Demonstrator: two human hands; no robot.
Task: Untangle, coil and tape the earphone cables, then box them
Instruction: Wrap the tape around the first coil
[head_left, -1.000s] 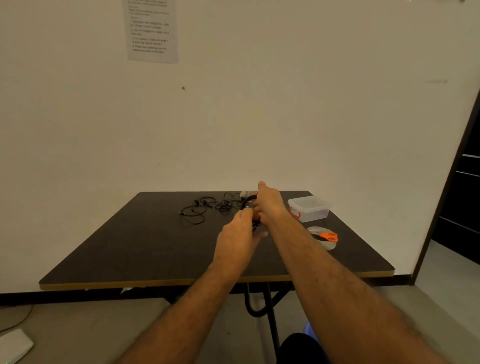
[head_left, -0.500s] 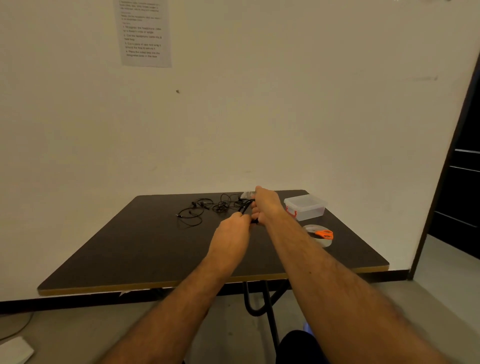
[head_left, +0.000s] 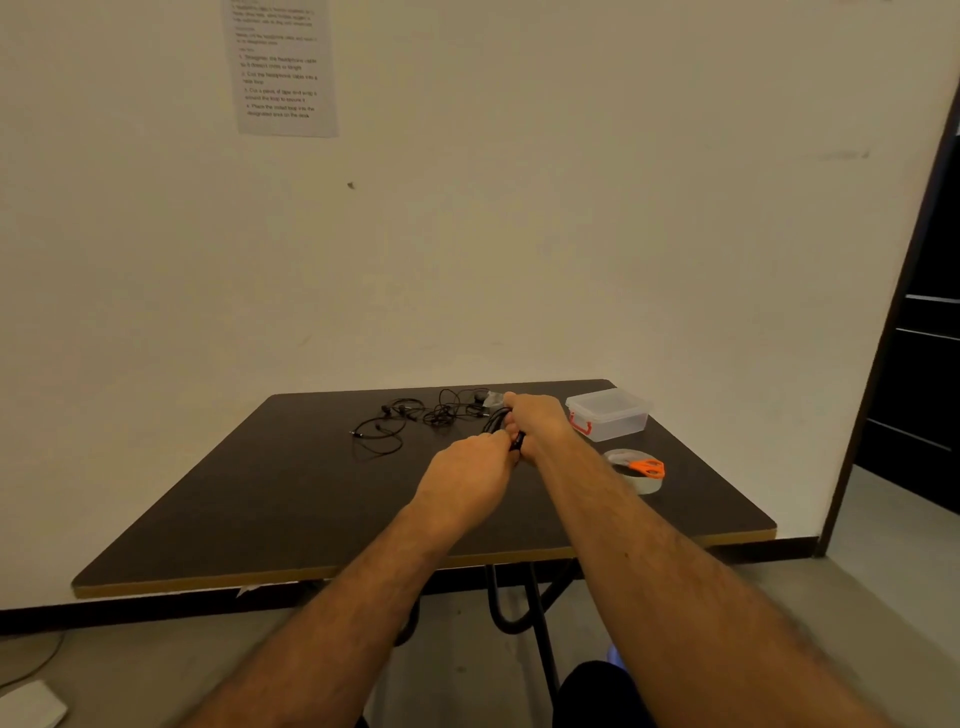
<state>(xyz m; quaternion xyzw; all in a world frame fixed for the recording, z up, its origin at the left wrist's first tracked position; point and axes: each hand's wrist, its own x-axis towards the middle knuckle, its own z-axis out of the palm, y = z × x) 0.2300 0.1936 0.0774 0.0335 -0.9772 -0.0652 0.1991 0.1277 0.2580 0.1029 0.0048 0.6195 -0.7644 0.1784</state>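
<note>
Black cable, bundled into a coil (head_left: 500, 423), sits between both hands above the middle of the table (head_left: 260, 493), and we see it only in part, since the fingers hide most of it. Our right hand (head_left: 537, 423) curls its fingers round the coil from the far side, knuckles up, thumb tucked beneath. Our left hand (head_left: 467, 475) comes in from the near side with fingers bent, pinching the coil's near end right against the right hand; the two hands touch there.

Left of the hands we spot the loose earphones (head_left: 410, 421), a black tangle spread flat on the dark tabletop, with one wide loop nearest the left. It lies near the hands but apart from them. Just beyond the right hand's fingertips there's a small pale scrap (head_left: 493, 399); we can't tell what it is.

To the right we have the clear box (head_left: 609, 414), red latch on its near side, lid on, near the table's far right corner. Nearer us, the tape roll (head_left: 636, 475) lies flat, and orange-handled scissors (head_left: 647, 466) rest on top of it. On the wall above hangs a printed sheet (head_left: 283, 67), text too blurred to read.
</note>
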